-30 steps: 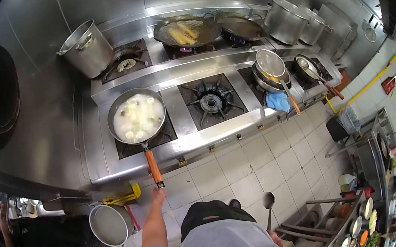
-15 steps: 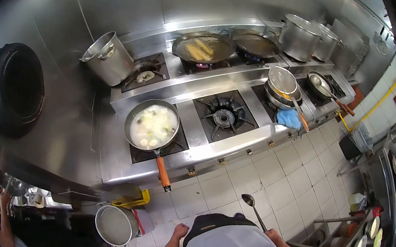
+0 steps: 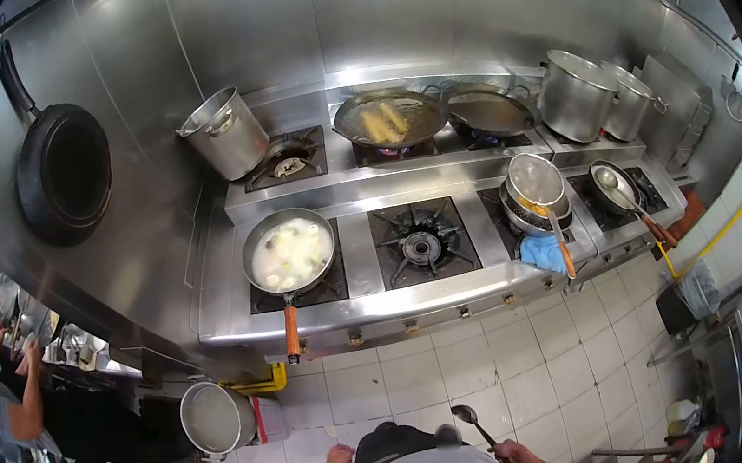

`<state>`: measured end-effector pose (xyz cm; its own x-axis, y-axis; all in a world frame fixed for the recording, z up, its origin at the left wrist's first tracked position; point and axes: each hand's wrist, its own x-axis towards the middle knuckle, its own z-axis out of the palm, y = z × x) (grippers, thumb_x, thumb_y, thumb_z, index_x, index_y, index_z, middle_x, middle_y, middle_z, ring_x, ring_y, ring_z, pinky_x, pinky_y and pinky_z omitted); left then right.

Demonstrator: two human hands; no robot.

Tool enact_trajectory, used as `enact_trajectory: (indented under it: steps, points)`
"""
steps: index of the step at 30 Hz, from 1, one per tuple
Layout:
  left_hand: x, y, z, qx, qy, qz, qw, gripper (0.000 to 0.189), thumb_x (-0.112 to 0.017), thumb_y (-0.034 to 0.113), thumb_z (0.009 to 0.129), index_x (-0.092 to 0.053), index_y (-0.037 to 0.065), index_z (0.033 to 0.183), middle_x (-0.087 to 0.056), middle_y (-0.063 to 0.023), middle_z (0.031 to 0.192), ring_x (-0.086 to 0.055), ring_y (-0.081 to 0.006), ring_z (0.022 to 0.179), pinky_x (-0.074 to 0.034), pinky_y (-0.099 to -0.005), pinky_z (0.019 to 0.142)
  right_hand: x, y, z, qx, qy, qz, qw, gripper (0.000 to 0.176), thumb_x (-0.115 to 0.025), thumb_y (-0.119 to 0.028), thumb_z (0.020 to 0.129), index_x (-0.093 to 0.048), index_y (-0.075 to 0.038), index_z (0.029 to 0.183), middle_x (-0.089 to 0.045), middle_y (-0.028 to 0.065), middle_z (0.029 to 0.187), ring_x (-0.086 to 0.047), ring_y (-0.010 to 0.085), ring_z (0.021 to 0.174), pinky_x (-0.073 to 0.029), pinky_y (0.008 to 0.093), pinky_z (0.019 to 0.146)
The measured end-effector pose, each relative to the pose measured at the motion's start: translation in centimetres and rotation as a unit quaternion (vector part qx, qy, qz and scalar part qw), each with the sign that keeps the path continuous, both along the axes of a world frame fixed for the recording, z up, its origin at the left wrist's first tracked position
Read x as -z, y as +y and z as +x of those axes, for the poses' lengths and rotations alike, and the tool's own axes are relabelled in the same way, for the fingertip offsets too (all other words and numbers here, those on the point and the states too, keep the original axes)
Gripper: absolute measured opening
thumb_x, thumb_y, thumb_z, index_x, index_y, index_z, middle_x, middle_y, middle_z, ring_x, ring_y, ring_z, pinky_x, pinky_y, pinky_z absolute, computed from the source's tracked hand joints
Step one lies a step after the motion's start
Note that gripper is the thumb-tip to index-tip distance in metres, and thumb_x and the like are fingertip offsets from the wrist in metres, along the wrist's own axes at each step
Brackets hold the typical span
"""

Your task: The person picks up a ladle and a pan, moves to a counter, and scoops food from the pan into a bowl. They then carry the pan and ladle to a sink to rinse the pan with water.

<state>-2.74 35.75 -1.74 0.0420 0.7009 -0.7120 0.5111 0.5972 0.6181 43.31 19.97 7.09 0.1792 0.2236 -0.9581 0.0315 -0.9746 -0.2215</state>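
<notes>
Ladle (image 3: 467, 415) was gripped in the right hand (image 3: 510, 454); the left hand (image 3: 337, 461) was curled, empty. Tiled floor (image 3: 414, 380) fronted a steel stove (image 3: 358, 256).

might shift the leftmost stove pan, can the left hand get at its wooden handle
Likely yes, perhaps with a step: the wooden handle juts beyond the stove, and nothing visible blocks the left hand.

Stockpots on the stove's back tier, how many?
3: left stockpot at the left end; middle stockpot and right stockpot side by side near the right end, the middle one overlapping the right one. Others behind could be hidden.
</notes>
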Motion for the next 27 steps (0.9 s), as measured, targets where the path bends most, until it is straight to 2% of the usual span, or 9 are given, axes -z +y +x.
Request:
enact_trajectory:
  steps: [1,3,6,12,14,17,19,21,27]
  points:
    - [0.4,-0.9,1.0,0.096,0.078,0.007,0.992,0.027,-0.062,0.030,0.075,-0.070,0.007,0.088,-0.067,-0.0132,0.076,-0.065,-0.0242,0.069,-0.052,-0.0350,0.064,-0.6,-0.2,0.7,-0.077,-0.027,-0.029,0.996,0.029,-0.065,-0.024,0.082,-0.055,-0.002,0.067,-0.049,0.0078,0.051,-0.043,0.0170,0.040,-0.034,0.0333,0.037]
    - [1.0,-3.0,2.7,0.150,0.087,0.077,0.982,0.030,-0.062,0.031,0.073,-0.070,0.009,0.092,-0.068,-0.0143,0.091,-0.065,-0.0273,0.087,-0.051,-0.0359,0.079,0.9,-2.2,2.0,-0.054,-0.028,-0.036,0.997,0.032,-0.066,-0.026,0.081,-0.055,-0.001,0.065,-0.050,0.0080,0.052,-0.043,0.0174,0.041,-0.035,0.0339,0.039]
    - [1.1,-3.9,3.1,0.109,0.088,0.008,0.990,0.028,-0.063,0.031,0.072,-0.070,0.009,0.089,-0.067,-0.0139,0.097,-0.063,-0.0282,0.094,-0.049,-0.0361,0.083,1.7,-4.3,3.8,-0.075,-0.030,-0.055,0.995,0.033,-0.067,-0.028,0.080,-0.057,0.001,0.068,-0.051,0.0077,0.053,-0.045,0.0170,0.042,-0.035,0.0335,0.039]
    - [0.0,-4.3,4.9,0.064,0.112,-0.018,0.991,0.032,-0.062,0.030,0.074,-0.067,0.003,0.089,-0.066,-0.0175,0.096,-0.063,-0.0307,0.093,-0.049,-0.0367,0.083,5.4,-8.2,7.6,-0.090,-0.020,-0.073,0.993,0.031,-0.067,-0.027,0.080,-0.056,0.001,0.072,-0.050,0.0075,0.055,-0.045,0.0163,0.042,-0.035,0.0328,0.039]
    - [-2.9,-4.5,7.0,0.065,0.112,0.011,0.992,0.032,-0.061,0.029,0.076,-0.067,0.002,0.091,-0.066,-0.0192,0.094,-0.063,-0.0328,0.091,-0.050,-0.0375,0.081,4.6,-8.7,8.1,-0.055,-0.018,-0.067,0.996,0.030,-0.067,-0.026,0.080,-0.055,0.001,0.072,-0.050,0.0075,0.054,-0.044,0.0163,0.042,-0.034,0.0329,0.038]
    - [-1.3,-4.8,8.1,0.078,0.143,0.066,0.984,0.032,-0.061,0.029,0.076,-0.067,0.002,0.092,-0.066,-0.0195,0.093,-0.064,-0.0317,0.090,-0.050,-0.0373,0.081,2.1,-7.7,8.5,-0.030,-0.019,-0.069,0.997,0.028,-0.066,-0.023,0.080,-0.054,0.000,0.070,-0.048,0.0073,0.053,-0.044,0.0160,0.041,-0.033,0.0325,0.037]
    - [-2.6,-4.3,8.5,0.048,0.130,0.057,0.989,0.031,-0.061,0.029,0.077,-0.067,0.002,0.092,-0.066,-0.0195,0.093,-0.064,-0.0316,0.090,-0.050,-0.0373,0.081,1.2,-7.4,8.7,-0.026,-0.022,-0.062,0.998,0.027,-0.067,-0.021,0.080,-0.053,0.000,0.068,-0.047,0.0068,0.051,-0.043,0.0157,0.041,-0.032,0.0322,0.036]
    - [-2.6,-4.4,8.0,0.018,0.118,0.049,0.992,0.031,-0.061,0.029,0.077,-0.068,0.002,0.092,-0.066,-0.0194,0.093,-0.064,-0.0316,0.090,-0.050,-0.0373,0.081,0.8,-7.2,8.6,-0.029,-0.020,-0.051,0.998,0.032,-0.065,-0.027,0.081,-0.056,-0.001,0.065,-0.051,0.0082,0.052,-0.041,0.0155,0.039,-0.031,0.0319,0.037]
    - [-1.4,-1.5,8.0,0.122,0.077,-0.014,0.989,0.031,-0.061,0.031,0.077,-0.068,0.005,0.092,-0.066,-0.0185,0.093,-0.062,-0.0335,0.091,-0.049,-0.0379,0.081,4.1,-7.3,8.6,0.057,-0.031,-0.001,0.998,0.029,-0.065,-0.023,0.081,-0.055,-0.002,0.064,-0.049,0.0072,0.049,-0.044,0.0161,0.039,-0.034,0.0321,0.038]
